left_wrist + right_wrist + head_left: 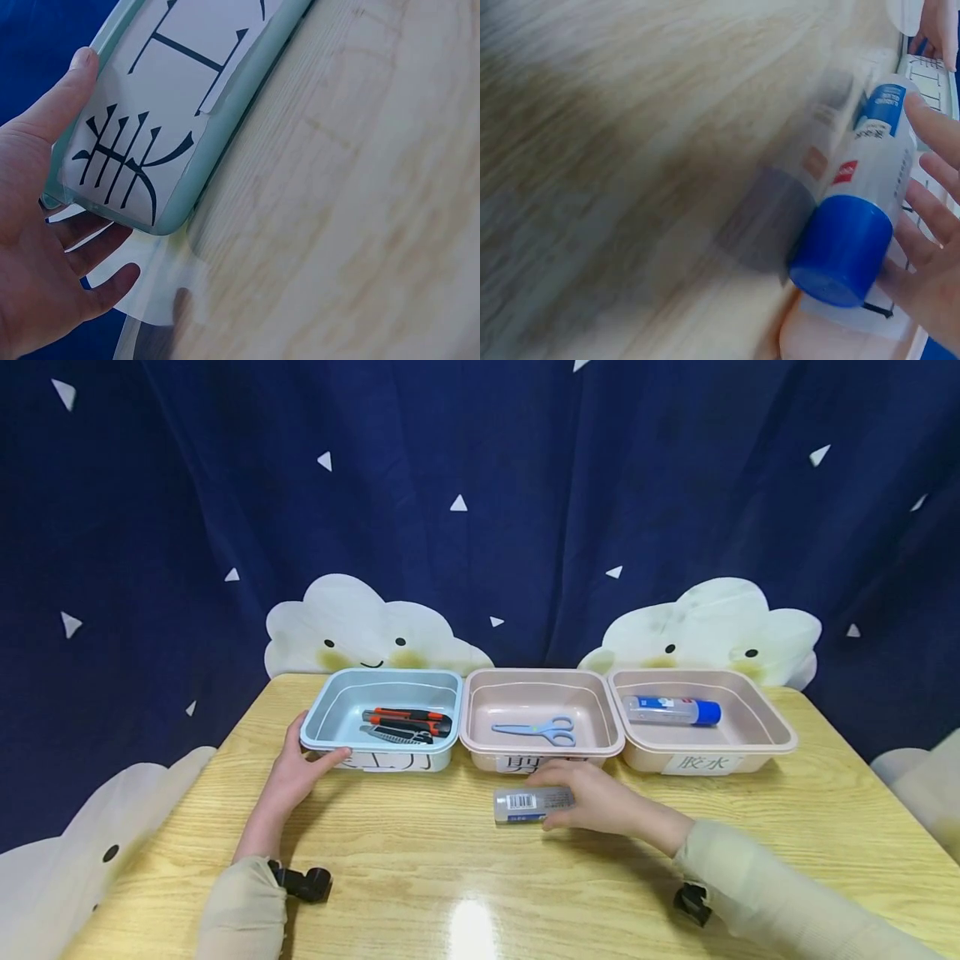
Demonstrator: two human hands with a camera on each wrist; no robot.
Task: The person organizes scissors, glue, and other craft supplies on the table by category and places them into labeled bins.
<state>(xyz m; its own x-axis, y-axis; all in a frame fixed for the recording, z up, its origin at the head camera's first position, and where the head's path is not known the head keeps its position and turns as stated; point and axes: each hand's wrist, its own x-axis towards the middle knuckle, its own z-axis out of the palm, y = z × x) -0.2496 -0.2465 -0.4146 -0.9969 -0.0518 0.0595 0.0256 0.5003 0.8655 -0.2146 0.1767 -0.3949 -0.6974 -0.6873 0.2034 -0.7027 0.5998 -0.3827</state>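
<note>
The right hand (600, 802) covers the cap end of a glue bottle (523, 804) lying on the wooden table (420, 860) just in front of the middle pink bin (540, 745); its fingers curl round the bottle, whose barcode label shows but cannot be read. The right wrist view is motion-blurred, so the bottle's blue and red print stays illegible. The left hand (296, 772) rests, fingers relaxed, against the front left corner of the blue bin (330, 739), its thumb on the rim. That bin's label is partly hidden. The right pink bin (772, 727) reads 胶水 and holds a second glue bottle (671, 710).
</note>
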